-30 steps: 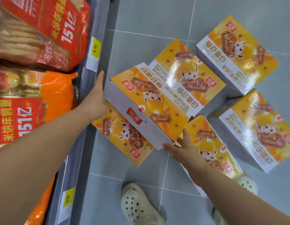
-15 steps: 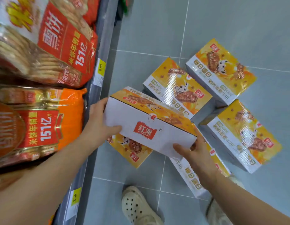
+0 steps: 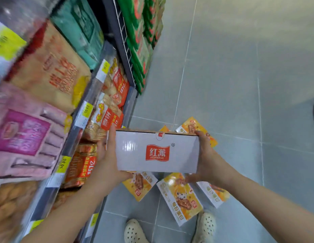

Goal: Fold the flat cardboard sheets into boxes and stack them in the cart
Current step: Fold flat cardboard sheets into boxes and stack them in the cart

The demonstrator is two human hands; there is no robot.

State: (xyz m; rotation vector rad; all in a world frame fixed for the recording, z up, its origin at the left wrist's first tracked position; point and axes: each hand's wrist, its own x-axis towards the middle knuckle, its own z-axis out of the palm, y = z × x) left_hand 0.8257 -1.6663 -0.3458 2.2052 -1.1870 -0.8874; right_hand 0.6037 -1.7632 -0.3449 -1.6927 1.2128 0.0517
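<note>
A white rectangular cardboard box with a red logo panel on its broad side [image 3: 157, 152] is held up off the floor between both hands, its long edge level and its logo face turned toward the camera. The left hand [image 3: 107, 162] grips the box's left end, fingers running up that short side and the thumb curled under the bottom left corner; the right hand [image 3: 204, 158] clasps the right end, fingers wrapped over the top right corner and the thumb tucked beneath. Below the box, several more yellow-and-orange printed boxes [image 3: 180, 197] lie scattered on the grey tiled floor [image 3: 231, 95], some flat and some tilted, and another shows just beyond the box's top right corner. Left of the box stand the shop shelves with yellow price tags [image 3: 86, 111], packed with snack bags. Under the box, near the lower edge of the view, two pale perforated clogs [image 3: 135, 232] stand on the tiles. The box looks already formed, so the step in hand appears to be carrying it to be stacked rather than folding. No cart is in view, so the next move probably calls for turning to find it while keeping the box level, with an even grip at both ends so the smooth card does not slip.
</note>
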